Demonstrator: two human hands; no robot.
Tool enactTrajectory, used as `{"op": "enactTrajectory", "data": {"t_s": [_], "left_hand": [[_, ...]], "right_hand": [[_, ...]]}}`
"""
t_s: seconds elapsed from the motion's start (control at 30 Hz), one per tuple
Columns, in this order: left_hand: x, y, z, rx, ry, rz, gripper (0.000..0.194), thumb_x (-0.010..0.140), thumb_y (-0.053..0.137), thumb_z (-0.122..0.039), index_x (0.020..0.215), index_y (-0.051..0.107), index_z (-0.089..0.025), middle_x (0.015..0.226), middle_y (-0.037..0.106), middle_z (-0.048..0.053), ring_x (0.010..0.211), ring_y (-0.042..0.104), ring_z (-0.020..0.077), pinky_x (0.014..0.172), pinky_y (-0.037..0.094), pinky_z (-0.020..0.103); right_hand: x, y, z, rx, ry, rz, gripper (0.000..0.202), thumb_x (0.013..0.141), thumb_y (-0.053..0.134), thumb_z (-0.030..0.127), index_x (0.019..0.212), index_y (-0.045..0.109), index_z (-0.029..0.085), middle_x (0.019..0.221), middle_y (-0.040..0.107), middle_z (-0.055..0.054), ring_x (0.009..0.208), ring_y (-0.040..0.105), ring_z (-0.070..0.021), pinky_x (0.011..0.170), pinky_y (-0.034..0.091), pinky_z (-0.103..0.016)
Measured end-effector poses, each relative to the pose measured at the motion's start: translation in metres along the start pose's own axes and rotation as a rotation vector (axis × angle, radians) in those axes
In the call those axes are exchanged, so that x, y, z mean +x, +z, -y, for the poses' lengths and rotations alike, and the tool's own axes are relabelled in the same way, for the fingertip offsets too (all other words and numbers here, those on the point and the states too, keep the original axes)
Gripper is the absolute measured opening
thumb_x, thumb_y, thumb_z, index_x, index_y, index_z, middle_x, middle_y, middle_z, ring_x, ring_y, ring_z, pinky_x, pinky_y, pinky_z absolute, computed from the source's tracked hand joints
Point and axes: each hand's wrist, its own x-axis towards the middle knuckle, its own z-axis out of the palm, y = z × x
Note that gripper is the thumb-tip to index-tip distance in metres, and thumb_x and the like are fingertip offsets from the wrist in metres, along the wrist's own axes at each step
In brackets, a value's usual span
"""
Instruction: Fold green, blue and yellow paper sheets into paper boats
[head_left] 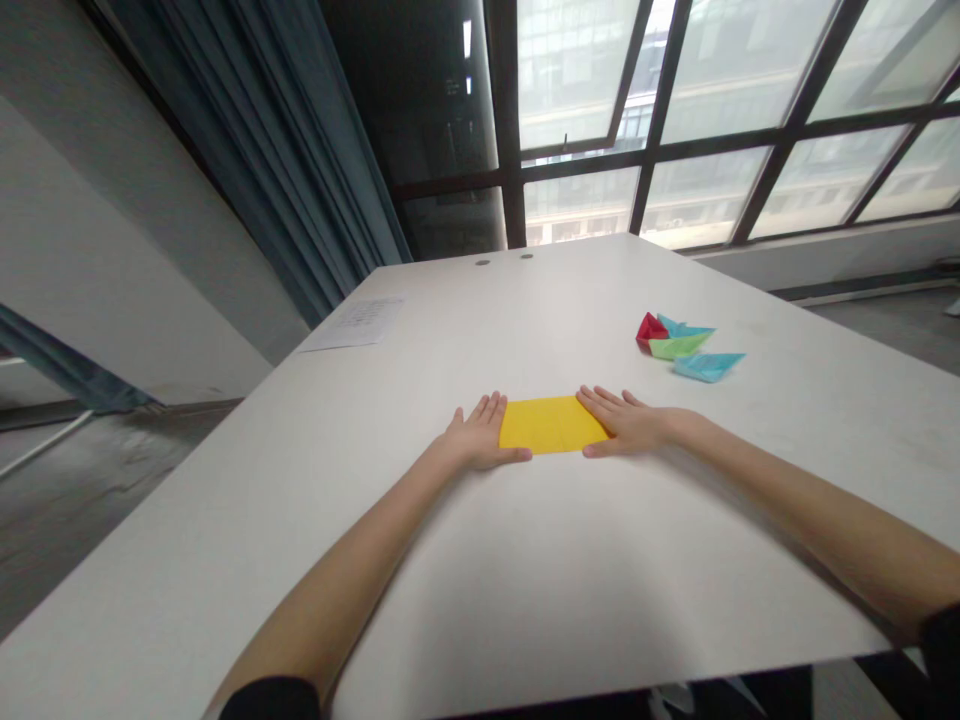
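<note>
A sheet of yellow paper lies flat on the white table, with a faint crease down its middle. My left hand rests on its left end, fingers stretched away from me and the thumb along the near edge. Over the right end lies my right hand, its fingers spread and its thumb also at the near edge. Both hands press flat and grip nothing. The paper's two ends are partly hidden under them.
Folded paper boats stand beyond my right hand: a red one, a green one and a blue one, with more blue paper behind. A printed sheet lies at the table's left edge. Windows and a blue curtain are behind.
</note>
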Motion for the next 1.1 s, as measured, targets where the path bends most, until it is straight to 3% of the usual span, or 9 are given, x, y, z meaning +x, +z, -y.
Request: {"op": "enactTrajectory", "data": {"t_s": [0.2,0.37,0.5,0.67,0.9,1.1], "left_hand": [[-0.002,-0.003,-0.001,0.018,-0.018,0.048,0.101,0.069,0.026,-0.074,0.139,-0.009,-0.010,0.143,-0.014,0.011,0.133,-0.007,0.0306,0.102,0.010,0.057],[0.000,0.000,0.000,0.002,-0.018,0.036,0.100,0.069,0.027,-0.073,0.139,-0.009,-0.012,0.143,-0.015,0.011,0.133,-0.008,0.0305,0.102,0.009,0.058],[0.001,0.002,0.002,-0.010,-0.012,0.033,0.102,0.068,0.027,-0.075,0.139,-0.009,-0.011,0.143,-0.015,0.011,0.133,-0.008,0.0307,0.102,0.008,0.059],[0.000,0.000,0.002,-0.017,-0.014,0.040,0.102,0.068,0.029,-0.074,0.139,-0.009,-0.011,0.143,-0.015,0.011,0.133,-0.009,0.0307,0.102,0.007,0.059],[0.001,0.001,0.005,-0.049,0.004,0.047,0.110,0.063,0.032,-0.078,0.139,-0.008,-0.011,0.143,-0.015,0.014,0.132,-0.011,0.0330,0.100,0.005,0.061],[0.004,-0.007,0.021,-0.095,0.118,0.101,0.116,0.058,0.043,-0.077,0.138,-0.013,-0.013,0.144,-0.014,0.015,0.131,-0.010,0.0352,0.101,0.005,0.060]], "right_hand": [[-0.006,-0.010,0.000,-0.056,0.014,0.000,0.109,0.060,0.045,0.075,0.141,0.006,0.012,0.145,0.006,-0.017,0.132,0.006,-0.0361,0.103,0.009,-0.058],[-0.005,-0.018,0.006,-0.069,-0.198,-0.137,0.082,0.067,0.055,0.058,0.134,0.034,0.015,0.137,0.036,-0.015,0.124,0.034,-0.0316,0.102,0.025,-0.045],[-0.003,-0.018,0.013,-0.060,-0.311,-0.217,0.069,0.071,0.053,0.056,0.126,0.045,0.017,0.127,0.048,-0.013,0.111,0.047,-0.0286,0.096,0.033,-0.042],[-0.001,-0.010,0.029,-0.105,-0.338,-0.301,0.060,0.074,0.051,0.056,0.120,0.050,0.018,0.117,0.056,-0.012,0.104,0.051,-0.0269,0.090,0.036,-0.041],[-0.002,-0.010,0.040,-0.223,-0.380,-0.327,0.038,0.081,0.046,0.044,0.105,0.059,0.018,0.098,0.064,-0.010,0.090,0.058,-0.0223,0.081,0.040,-0.035],[-0.005,-0.013,0.044,-0.306,-0.431,-0.322,0.032,0.087,0.036,0.034,0.092,0.064,0.018,0.081,0.067,-0.008,0.076,0.061,-0.0175,0.073,0.040,-0.029]]}}
